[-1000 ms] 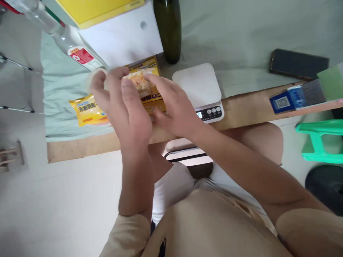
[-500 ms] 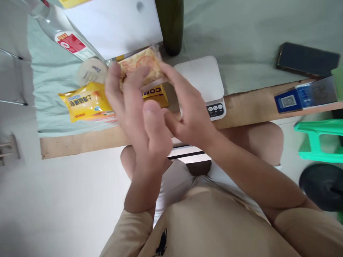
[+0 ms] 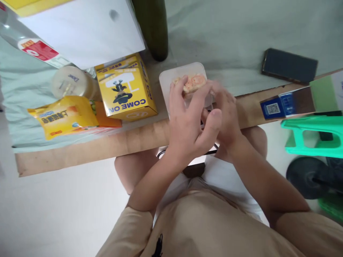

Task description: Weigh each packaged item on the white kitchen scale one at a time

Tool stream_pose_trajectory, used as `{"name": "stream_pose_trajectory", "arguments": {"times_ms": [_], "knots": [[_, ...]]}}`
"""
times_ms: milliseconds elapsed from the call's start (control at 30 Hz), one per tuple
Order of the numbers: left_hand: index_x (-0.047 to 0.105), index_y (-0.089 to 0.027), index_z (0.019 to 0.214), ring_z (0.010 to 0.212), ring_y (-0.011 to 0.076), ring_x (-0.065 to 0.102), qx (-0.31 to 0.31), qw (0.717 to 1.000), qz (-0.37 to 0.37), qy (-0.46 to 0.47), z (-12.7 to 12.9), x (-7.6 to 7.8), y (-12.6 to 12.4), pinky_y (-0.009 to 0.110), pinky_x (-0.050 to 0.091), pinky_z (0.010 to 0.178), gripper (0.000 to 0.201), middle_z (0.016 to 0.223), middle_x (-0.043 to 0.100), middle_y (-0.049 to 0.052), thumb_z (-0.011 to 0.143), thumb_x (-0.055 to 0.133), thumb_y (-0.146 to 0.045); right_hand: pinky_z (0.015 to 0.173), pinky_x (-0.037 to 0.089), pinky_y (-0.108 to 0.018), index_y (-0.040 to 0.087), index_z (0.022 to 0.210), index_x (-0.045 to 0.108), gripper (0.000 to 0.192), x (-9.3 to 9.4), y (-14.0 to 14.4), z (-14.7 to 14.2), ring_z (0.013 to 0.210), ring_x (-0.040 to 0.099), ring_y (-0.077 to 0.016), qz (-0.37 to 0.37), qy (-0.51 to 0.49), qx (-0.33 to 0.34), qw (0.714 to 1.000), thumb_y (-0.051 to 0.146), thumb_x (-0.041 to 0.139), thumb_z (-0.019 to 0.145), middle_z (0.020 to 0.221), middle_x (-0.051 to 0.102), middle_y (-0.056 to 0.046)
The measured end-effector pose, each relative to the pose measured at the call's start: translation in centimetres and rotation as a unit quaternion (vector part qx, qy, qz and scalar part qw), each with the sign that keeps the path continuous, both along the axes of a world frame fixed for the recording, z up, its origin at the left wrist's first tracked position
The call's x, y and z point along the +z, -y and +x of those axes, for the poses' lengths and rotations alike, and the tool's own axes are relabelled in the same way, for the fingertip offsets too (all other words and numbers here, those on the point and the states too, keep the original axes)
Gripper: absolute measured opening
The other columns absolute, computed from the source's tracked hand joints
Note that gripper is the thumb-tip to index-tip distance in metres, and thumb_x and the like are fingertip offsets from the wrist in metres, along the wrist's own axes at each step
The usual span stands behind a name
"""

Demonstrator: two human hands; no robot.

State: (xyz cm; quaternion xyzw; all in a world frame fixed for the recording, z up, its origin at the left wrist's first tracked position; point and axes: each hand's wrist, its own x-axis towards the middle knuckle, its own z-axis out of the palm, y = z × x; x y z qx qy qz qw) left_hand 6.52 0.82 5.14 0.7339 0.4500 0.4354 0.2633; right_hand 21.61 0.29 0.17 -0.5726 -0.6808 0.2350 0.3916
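Note:
Over the white kitchen scale [image 3: 167,76] is a wrapped snack packet [image 3: 197,82], yellowish with an orange-red print. My left hand [image 3: 187,119] has its fingers curled over the packet's left and near side, with the thumb sticking out. At the packet's right end, my right hand [image 3: 227,114] is closed round the edge, its fingertips blurred and partly behind the left hand. The hands hide the scale's buttons and most of its near side. Whether the packet rests on the scale plate I cannot tell.
Left of the scale stand a yellow box [image 3: 125,89], a yellow snack bag [image 3: 64,116], a round-lidded jar [image 3: 71,82] and a clear bottle [image 3: 40,50]. Behind are a white box [image 3: 85,34] and a dark green bottle [image 3: 152,28]. A phone [image 3: 289,66] lies right.
Both hands have carried the snack packet rightward, from in front of the yellow box to over the scale. The yellow box now shows fully. The view has shifted somewhat.

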Motion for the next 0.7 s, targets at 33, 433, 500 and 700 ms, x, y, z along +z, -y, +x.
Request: {"name": "stream_pose_trajectory", "arguments": {"times_ms": [33,433,500,700], "knots": [[0.058,-0.033,0.136,0.156,0.0285,0.040,0.003,1.000,-0.012,-0.002,-0.3,-0.1,0.0,0.052,0.041,0.126,0.054,0.151,0.049,0.012,0.103,0.030,-0.064,0.128,0.031,-0.061,0.037,0.151,0.043,0.055,0.2,-0.2,-0.1,0.157,0.037,-0.0343,0.005,0.020,-0.016,1.000,0.040,0.057,0.098,0.155,0.052,-0.004],[0.031,-0.017,0.062,0.054,0.0092,0.030,0.041,0.991,0.091,0.093,-3.6,-1.6,-0.3,0.032,0.025,0.056,0.043,0.057,0.030,-0.002,0.101,0.047,-0.028,0.055,0.027,-0.029,0.019,0.063,0.046,0.038,0.5,1.5,2.8,0.055,0.035,-0.0104,0.039,-0.092,-0.143,0.985,0.039,0.053,0.095,0.058,0.039,0.000],[0.023,-0.016,0.059,0.049,0.0066,0.019,0.012,0.995,0.056,0.078,-4.6,-2.4,0.0,0.032,0.018,0.052,0.046,0.052,0.021,-0.003,0.098,0.048,-0.018,0.053,0.018,-0.030,0.019,0.056,0.029,0.050,0.1,1.7,3.2,0.053,0.025,-0.0095,0.016,-0.129,-0.136,0.982,0.042,0.054,0.094,0.054,0.026,0.001],[0.018,-0.015,0.056,0.047,0.0049,0.015,0.021,0.989,-0.039,0.138,-5.8,-3.7,0.1,0.028,0.015,0.049,0.046,0.051,0.015,-0.004,0.089,0.050,-0.012,0.054,0.015,-0.031,0.019,0.056,0.024,0.058,-0.8,1.3,3.6,0.054,0.023,-0.0112,0.005,-0.181,-0.115,0.977,0.052,0.054,0.094,0.055,0.022,-0.001]]}}
